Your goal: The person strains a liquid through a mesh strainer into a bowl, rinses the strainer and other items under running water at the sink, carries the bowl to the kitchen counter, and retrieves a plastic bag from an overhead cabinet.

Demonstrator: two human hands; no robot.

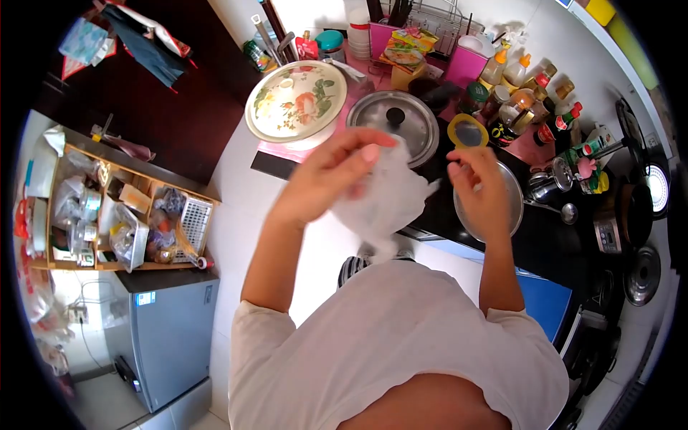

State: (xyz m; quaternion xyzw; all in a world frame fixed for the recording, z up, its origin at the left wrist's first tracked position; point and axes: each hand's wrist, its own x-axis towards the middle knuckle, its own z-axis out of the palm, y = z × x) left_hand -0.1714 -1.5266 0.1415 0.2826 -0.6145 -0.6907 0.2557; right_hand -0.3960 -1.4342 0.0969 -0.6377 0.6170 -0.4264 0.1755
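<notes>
My left hand (333, 175) is closed at the fingertips on a thin white plastic bag (390, 197). The crumpled bag hangs over the counter's front edge, blurred by motion, with a loose tail trailing toward my shirt. To its right, my right hand (476, 183) has its fingers curled in toward the thumb, apart from the bag; whether something small is between them is hidden. Behind that hand lies a round metal pan or bowl (510, 208), partly covered by it. A yellow-rimmed round item (468, 132) sits just beyond the fingers. A steel lid with a black knob (393, 129) is behind the bag.
A flowered lidded pot (296, 104) stands back left. Sauce bottles (516, 72) and jars crowd the back right, and a ladle (568, 213) lies at the right. A wooden shelf (132, 204) of bagged goods stands above a small fridge (172, 337) on the left.
</notes>
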